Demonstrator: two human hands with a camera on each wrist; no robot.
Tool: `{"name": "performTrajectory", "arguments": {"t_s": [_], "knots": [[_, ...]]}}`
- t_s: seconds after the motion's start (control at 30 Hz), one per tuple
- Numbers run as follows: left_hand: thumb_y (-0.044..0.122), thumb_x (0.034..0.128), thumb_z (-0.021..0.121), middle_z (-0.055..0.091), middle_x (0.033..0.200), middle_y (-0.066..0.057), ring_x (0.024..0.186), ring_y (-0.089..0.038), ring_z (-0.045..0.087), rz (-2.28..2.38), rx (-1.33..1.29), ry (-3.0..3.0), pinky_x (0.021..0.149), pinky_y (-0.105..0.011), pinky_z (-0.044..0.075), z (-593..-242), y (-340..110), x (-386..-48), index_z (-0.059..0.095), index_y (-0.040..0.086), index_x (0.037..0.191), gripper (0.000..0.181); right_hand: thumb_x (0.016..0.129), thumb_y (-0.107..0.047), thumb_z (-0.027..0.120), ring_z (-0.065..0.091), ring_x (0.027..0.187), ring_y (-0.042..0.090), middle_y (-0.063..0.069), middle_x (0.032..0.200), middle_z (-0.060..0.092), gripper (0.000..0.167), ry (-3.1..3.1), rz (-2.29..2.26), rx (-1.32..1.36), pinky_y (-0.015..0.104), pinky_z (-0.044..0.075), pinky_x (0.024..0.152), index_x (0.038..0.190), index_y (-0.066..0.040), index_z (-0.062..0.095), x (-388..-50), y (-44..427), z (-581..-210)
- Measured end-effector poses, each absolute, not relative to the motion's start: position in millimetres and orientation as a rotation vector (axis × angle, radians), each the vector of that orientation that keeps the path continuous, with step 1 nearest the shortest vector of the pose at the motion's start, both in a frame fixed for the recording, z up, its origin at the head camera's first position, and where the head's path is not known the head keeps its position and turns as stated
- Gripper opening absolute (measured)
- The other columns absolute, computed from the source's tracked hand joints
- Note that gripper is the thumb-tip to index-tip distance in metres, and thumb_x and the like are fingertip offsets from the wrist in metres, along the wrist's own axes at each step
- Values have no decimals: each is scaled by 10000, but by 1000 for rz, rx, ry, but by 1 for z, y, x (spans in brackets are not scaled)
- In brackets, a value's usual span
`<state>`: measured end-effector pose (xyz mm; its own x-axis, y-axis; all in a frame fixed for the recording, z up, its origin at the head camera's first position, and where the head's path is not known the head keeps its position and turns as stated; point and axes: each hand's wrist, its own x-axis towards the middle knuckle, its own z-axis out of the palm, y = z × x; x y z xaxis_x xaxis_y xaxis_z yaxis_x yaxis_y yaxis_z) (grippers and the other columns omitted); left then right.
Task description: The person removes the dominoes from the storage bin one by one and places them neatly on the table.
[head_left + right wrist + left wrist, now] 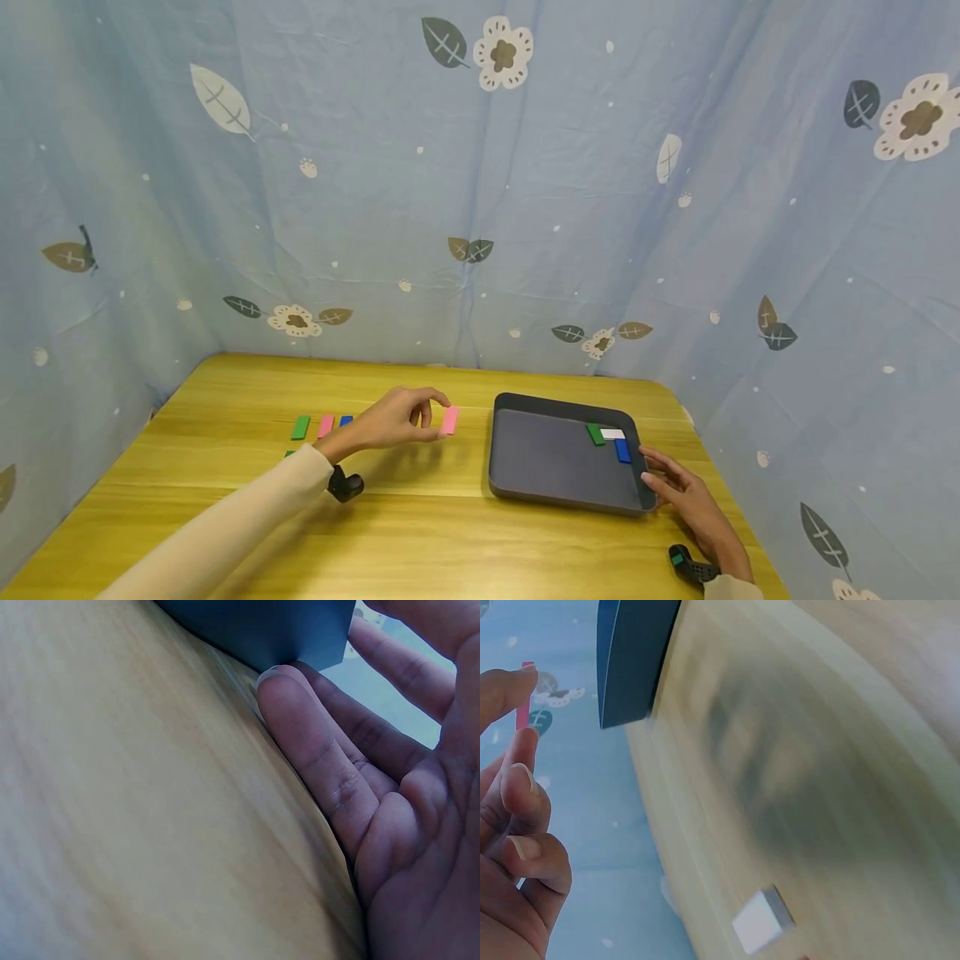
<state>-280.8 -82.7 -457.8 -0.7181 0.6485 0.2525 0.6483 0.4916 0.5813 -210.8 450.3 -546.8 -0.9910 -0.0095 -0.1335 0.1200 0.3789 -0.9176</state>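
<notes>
In the lower middle of the head view, the left hand pinches a pink block between thumb and finger, above the table and left of the dark tray. At lower right, the right hand touches the tray's right edge, fingers apart and fairly straight. A green block, a white block and a blue block lie in the tray's upper right.

The left sleeve hides most of the near green block; the left hand partly covers a blue block.
</notes>
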Motion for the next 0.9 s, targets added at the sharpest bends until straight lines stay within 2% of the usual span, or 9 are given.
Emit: {"name": "performTrajectory", "arguments": {"t_s": [0.37,0.67,0.9], "knots": [[250,926,794,596,756,147,627,-57,522,1036,1129,2770,611,-251,469,-465,-115,-265,670,128,1265,380,1002,-413,674,589,1149,230,149,1512,474,628,2518,-1664,101,399,554,783,1565,-254,448,-211,452,-551],[241,939,784,591,783,132,638,-60,518,1063,1089,2784,610,-254,468,-472,-143,-253,668,104,1274,380,997,-419,679,588,1144,242,145,1506,481,634,2518,-1664,117,395,552,784,1564,-250,450,-211,452,-550],[186,914,806,580,783,122,629,-45,502,1081,1036,2824,597,-250,462,-477,-163,-244,674,87,1249,373,1002,-417,673,586,1138,251,160,1504,479,638,2522,-1665,103,393,552,776,1567,-229,445,-211,451,-549]]}}
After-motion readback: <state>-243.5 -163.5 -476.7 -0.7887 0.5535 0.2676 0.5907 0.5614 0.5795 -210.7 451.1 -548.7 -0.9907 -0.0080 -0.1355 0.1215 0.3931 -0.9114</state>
